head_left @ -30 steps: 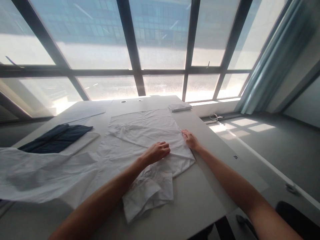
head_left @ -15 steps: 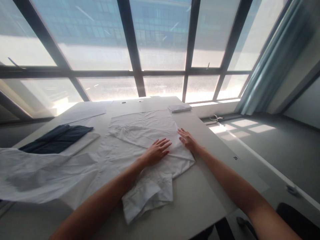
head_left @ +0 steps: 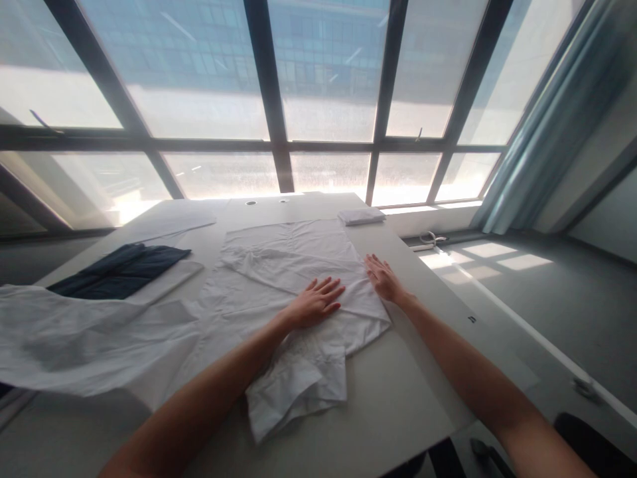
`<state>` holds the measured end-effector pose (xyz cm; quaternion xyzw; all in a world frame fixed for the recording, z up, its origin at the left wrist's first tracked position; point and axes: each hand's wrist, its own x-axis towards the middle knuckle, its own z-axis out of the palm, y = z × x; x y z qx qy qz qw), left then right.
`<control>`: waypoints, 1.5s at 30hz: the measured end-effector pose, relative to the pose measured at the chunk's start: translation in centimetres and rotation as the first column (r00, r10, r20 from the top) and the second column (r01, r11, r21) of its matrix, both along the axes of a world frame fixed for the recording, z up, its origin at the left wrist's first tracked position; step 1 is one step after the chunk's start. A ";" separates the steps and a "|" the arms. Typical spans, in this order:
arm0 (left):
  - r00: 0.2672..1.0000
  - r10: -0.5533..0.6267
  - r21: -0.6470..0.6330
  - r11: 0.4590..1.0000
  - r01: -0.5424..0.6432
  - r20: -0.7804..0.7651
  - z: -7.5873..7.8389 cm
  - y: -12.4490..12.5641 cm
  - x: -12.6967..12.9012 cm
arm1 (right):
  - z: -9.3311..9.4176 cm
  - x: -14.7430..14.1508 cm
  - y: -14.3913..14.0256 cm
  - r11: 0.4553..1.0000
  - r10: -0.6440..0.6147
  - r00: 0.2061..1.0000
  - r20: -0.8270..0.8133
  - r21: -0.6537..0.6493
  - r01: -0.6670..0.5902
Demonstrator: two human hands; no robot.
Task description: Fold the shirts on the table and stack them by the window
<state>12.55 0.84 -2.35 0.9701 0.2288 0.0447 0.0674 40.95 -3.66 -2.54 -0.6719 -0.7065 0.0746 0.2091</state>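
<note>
A white garment lies spread on the white table, with a crumpled sleeve hanging toward the near edge. My left hand rests flat on the cloth near its right side, fingers spread. My right hand presses flat on the garment's right edge, fingers pointing away from me. Neither hand holds anything.
A dark blue garment lies at the left on a white sheet. More white cloth drapes over the near left. A small folded white piece sits at the far right corner. Large windows stand behind; grey floor lies to the right.
My left hand has opened from curled fingers to flat, spread fingers on the cloth. My right hand has slid slightly away from me along the garment's edge.
</note>
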 end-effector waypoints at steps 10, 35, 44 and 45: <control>1.000 -0.003 -0.024 1.000 0.003 0.022 -0.5 0.3 0.1 | -0.3 -3.6 -0.1 0.984 0.052 0.989 0.139 -0.177 -0.027; 0.756 0.639 0.030 0.761 -0.648 0.143 -0.3 15.1 -10.4 | -1.0 -3.2 -1.6 0.994 0.008 0.996 0.090 -0.112 0.002; 0.821 0.523 -0.006 0.844 -0.536 0.230 -0.1 12.8 -11.2 | -2.0 -2.2 -2.9 0.998 0.021 1.000 -0.016 -0.060 -0.022; 0.822 0.518 -0.019 0.849 -0.529 0.237 -0.2 12.7 -11.3 | -2.0 -2.2 -2.9 0.998 0.029 0.999 -0.020 -0.055 -0.030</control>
